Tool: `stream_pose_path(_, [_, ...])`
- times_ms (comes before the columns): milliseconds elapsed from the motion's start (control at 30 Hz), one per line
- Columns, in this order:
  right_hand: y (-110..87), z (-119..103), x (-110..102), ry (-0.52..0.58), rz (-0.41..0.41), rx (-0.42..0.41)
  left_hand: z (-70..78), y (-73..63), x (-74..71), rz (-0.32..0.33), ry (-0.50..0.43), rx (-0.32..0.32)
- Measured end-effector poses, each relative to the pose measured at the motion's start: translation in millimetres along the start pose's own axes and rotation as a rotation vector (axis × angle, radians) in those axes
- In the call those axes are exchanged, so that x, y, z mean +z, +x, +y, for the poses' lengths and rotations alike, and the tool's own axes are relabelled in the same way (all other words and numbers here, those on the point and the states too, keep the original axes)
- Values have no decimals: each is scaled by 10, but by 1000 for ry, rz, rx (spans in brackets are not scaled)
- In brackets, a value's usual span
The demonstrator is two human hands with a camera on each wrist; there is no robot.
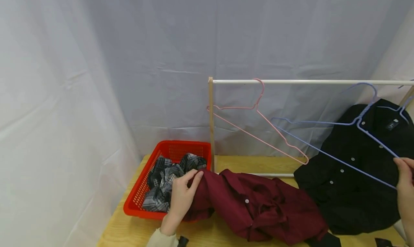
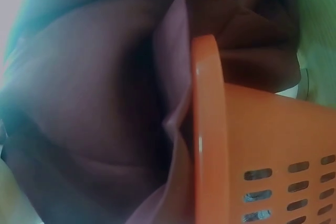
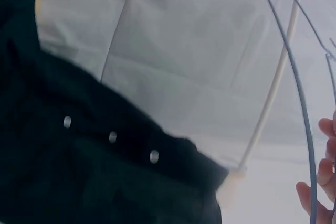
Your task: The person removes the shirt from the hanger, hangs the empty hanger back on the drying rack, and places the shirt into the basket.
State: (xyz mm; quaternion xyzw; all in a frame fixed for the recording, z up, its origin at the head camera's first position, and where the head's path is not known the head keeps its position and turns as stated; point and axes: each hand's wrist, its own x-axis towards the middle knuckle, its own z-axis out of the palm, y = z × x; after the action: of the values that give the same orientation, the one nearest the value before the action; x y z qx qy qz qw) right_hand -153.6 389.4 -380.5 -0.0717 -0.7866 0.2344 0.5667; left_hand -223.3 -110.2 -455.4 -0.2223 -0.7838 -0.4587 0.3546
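Observation:
My left hand (image 1: 183,193) pinches the edge of a maroon shirt (image 1: 239,204) between thumb and forefinger. The shirt lies crumpled from the basket's right side across the table front, one white button showing; in the left wrist view its cloth (image 2: 100,77) overlaps the basket rim. At the far right, my right hand (image 1: 406,189) grips a blue wire hanger (image 1: 326,123) by its right end. That hanger has no garment on it, and its hook is up by the rack's bar. In the right wrist view, the fingers (image 3: 326,171) are around the hanger wire, partly cut off by the frame.
A red basket (image 1: 129,204) at the left holds grey plaid cloth (image 1: 168,175). The white rack bar (image 1: 300,82) carries a bare pink hanger (image 1: 258,106). Behind my right hand, a black buttoned shirt (image 1: 343,189) hangs on another blue hanger (image 1: 402,110).

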Motion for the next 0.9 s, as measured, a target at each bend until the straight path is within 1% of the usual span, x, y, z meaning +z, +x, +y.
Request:
stream_pose_path(33, [26,-55,26,-21,-14,6,-1,-6,1,0,5,4])
stream_pose_path(100, [73,-143,85,-61,-35,-12,4,-15,2,3,12,13])
stream_pose_path(200, [120,-244,180,-133,-58,-74,15,-30,0,8,19,19])
stream_pose_path(333, [196,-339,345,-177,-9,-232,31,-55,-9,3,23,17])
stream_pose_path(367, [212,-365,391,-180,7,-261,34,-62,-11,-3,22,14])
stream_pose_path(433, [227,-408,482,-181,30,-290,40,-76,-10,-17,17,2])
stream_pose_path(500, [226,-455,563,-173,34,-294,47,-88,-2,-32,9,-14])
stream_pose_path(633, [208,-541,711,-123,29,-285,60,-108,16,-48,6,-38])
stream_pose_path(767, [167,-624,812,-58,10,-268,62,-132,39,-48,25,-19])
stream_pose_path(900, [120,-669,867,-31,-20,-275,64,-151,57,-54,35,-13])
